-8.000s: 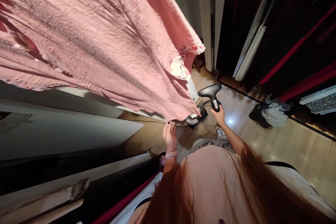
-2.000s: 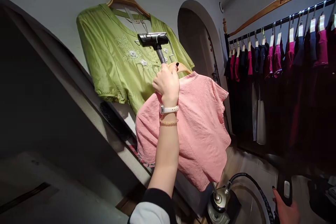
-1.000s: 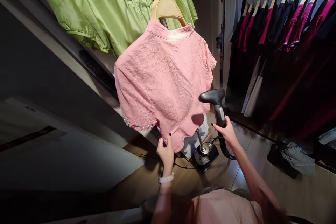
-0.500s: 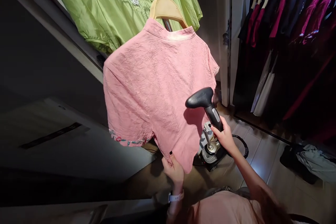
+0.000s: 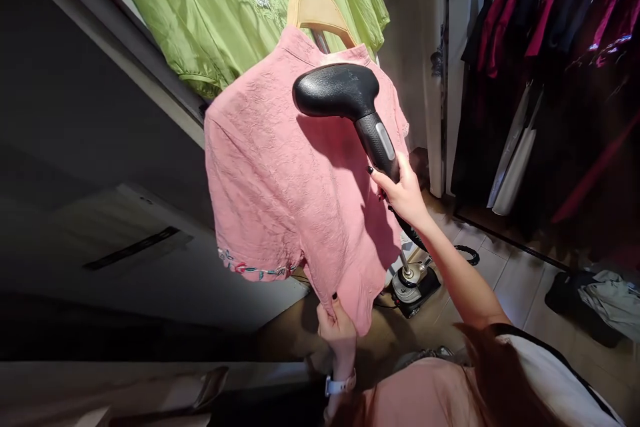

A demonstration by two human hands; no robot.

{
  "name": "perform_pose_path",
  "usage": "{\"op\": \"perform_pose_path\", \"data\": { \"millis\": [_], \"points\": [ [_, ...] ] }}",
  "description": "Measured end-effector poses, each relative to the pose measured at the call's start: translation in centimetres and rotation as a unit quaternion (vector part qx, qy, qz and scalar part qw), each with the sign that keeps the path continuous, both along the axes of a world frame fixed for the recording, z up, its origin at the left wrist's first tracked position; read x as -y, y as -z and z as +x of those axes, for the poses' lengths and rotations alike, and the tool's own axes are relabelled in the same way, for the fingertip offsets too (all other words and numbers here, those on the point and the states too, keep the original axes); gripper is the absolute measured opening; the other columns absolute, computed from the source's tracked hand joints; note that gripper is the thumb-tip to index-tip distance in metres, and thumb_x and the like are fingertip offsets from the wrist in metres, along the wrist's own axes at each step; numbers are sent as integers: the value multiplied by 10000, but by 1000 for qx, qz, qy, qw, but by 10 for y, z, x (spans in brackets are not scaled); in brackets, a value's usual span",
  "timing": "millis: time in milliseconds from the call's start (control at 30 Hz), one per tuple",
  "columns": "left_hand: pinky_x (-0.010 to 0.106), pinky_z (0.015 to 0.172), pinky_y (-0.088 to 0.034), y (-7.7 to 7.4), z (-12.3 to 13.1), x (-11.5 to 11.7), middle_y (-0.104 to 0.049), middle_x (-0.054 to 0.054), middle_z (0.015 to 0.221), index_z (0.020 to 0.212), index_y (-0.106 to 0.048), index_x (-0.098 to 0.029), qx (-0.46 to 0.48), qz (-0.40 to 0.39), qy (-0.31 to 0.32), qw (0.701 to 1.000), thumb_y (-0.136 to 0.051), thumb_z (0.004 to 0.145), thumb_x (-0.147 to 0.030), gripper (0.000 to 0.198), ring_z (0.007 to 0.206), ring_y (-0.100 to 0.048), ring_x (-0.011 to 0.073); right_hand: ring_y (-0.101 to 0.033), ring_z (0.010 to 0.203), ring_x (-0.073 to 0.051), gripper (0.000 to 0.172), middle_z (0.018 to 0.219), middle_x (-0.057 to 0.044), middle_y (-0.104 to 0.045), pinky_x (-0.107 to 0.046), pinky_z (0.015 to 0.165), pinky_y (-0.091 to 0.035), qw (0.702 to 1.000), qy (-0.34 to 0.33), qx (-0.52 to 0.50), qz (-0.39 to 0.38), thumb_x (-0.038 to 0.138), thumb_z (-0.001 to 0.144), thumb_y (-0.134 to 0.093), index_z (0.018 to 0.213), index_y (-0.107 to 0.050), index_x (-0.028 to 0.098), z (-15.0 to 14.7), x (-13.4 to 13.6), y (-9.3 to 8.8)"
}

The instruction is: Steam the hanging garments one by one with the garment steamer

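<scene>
A pink short-sleeved blouse [image 5: 265, 167] with an embroidered sleeve hem hangs on a wooden hanger [image 5: 320, 7]. My left hand [image 5: 339, 328] pinches its lower edge. In my right hand [image 5: 404, 195] is the handle of a black garment steamer head [image 5: 340, 90]. The head is raised in front of the blouse's upper back, just below the collar, and casts a shadow on the cloth. Whether it touches the fabric I cannot tell. Low behind the blouse, the steamer base [image 5: 413, 287] stands on the floor.
A green embroidered garment [image 5: 200, 20] hangs behind the hanger. To the right, dark and magenta clothes [image 5: 545, 20] hang on a rail. A dark and pale heap of cloth [image 5: 595, 300] lies on the floor [image 5: 520, 290]. The steamer hose [image 5: 467, 255] curls beside the base.
My right hand has lifted the steamer head up and to the left, from the lower right of the blouse to near the collar. The left hand keeps its hold on the hem.
</scene>
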State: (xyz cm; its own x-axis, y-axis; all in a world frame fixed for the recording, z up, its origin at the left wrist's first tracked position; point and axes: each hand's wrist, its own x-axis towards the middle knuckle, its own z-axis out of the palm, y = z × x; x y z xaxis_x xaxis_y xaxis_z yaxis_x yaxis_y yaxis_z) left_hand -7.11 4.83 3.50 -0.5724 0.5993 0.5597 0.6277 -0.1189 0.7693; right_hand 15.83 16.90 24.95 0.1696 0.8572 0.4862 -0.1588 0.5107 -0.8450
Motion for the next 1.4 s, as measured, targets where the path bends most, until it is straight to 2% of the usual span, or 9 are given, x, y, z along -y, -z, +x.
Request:
{"op": "perform_pose_path", "data": {
  "millis": [133,333,467,600,833,1067,1133,1233,1400],
  "points": [
    [254,537,-366,4,-3,5,-440,-45,546,703,-469,-228,-2,-7,13,1000,-557,919,-492,352,522,-439,138,-509,618,-106,424,786,39,-569,-249,597,-442,1000,-11,6,21,497,860,-693,1134,-549,206,-10,-4,7],
    [265,537,-352,11,-1,10,-396,-52,530,692,-462,-232,-14,-12,4,1000,-541,929,-519,380,509,-427,141,-514,530,-102,444,674,69,-552,-234,511,-422,997,-59,-1,-41,534,841,-714,1092,-530,218,-20,4,32],
    [267,540,-367,10,1,13,-461,-35,554,712,-490,-229,-9,-13,10,1000,-548,921,-502,349,528,-469,152,-519,518,-94,443,664,77,-551,-213,478,-408,997,-64,-18,-30,524,842,-712,1109,-526,223,-20,0,18],
    [261,520,-342,5,2,18,-409,-49,523,664,-430,-236,-9,-28,-2,1000,-545,912,-496,377,497,-426,140,-507,486,-87,418,633,92,-536,-197,439,-374,996,-74,-33,-27,502,853,-697,1107,-500,235,-22,-4,7],
    [266,530,-352,2,3,21,-413,-52,543,677,-438,-238,18,-32,-18,999,-557,906,-484,357,529,-434,150,-501,476,-93,437,616,92,-542,-212,437,-385,989,-117,16,-93,513,844,-710,1101,-520,215,-21,15,51],
    [280,537,-349,-1,-3,23,-438,-46,544,701,-487,-236,35,-50,-28,998,-550,890,-497,329,530,-433,160,-517,525,-85,416,739,66,-573,-232,519,-439,997,-66,13,-23,473,836,-727,1107,-539,221,-14,-10,10],
    [278,535,-342,-3,-2,25,-441,-44,545,694,-477,-237,38,-62,-35,997,-551,885,-504,337,532,-432,158,-522,529,-94,387,710,70,-558,-237,528,-445,998,-55,7,-24,468,842,-717,1074,-527,223,-15,-13,7],
    [270,534,-345,-4,0,24,-449,-44,545,701,-486,-232,42,-63,-36,996,-550,889,-505,337,533,-439,154,-530,547,-104,382,701,72,-549,-239,532,-439,997,-58,13,-50,466,843,-709,1072,-521,225,-19,-7,28],
    [259,532,-349,-2,-3,20,-411,-58,532,704,-485,-226,25,-24,-26,999,-556,902,-499,345,528,-423,144,-527,585,-106,427,817,41,-592,-241,525,-413,987,-93,45,-120,462,826,-715,1125,-526,224,-28,12,90]
  ]
}}
